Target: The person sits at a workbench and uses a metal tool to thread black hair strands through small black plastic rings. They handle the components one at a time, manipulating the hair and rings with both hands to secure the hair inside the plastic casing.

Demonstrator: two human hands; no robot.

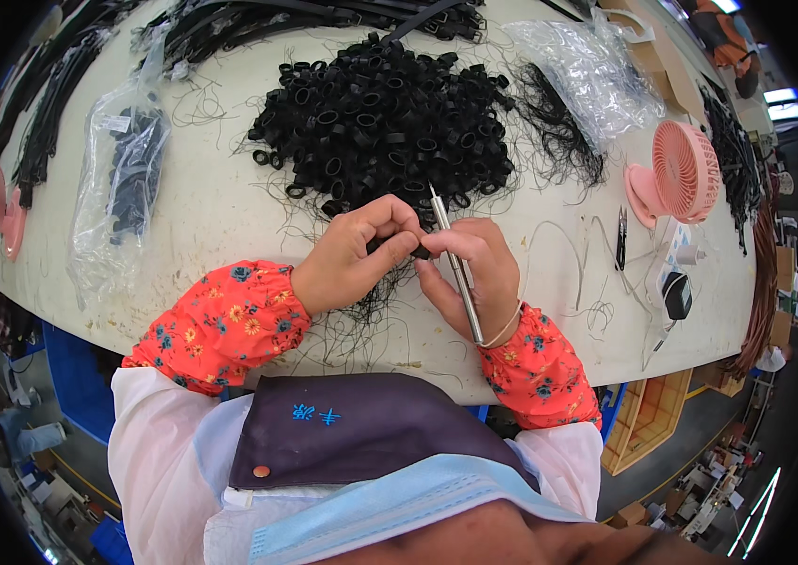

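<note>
My left hand (pixel 357 254) is closed, with thumb and forefinger pinching a small black belt loop (pixel 421 251), mostly hidden by the fingertips. My right hand (pixel 479 273) meets it there, its fingertips touching the same loop. Lying across that right hand is a slim silver pen-shaped tool (pixel 456 268), gripped with its thin pointed tip upward, away from me. Just beyond both hands rises a large heap of black belt loops (pixel 385 118). Loose black threads (pixel 371 306) lie on the table beneath my hands.
A clear plastic bag (pixel 121 188) with black pieces lies left. Black belts (pixel 295 24) line the far edge. On the right are a pink fan (pixel 684 172), thread snips (pixel 621 238), a small black-faced device (pixel 676 295) and another clear bag (pixel 587 80). The pale table (pixel 201 207) curves around me.
</note>
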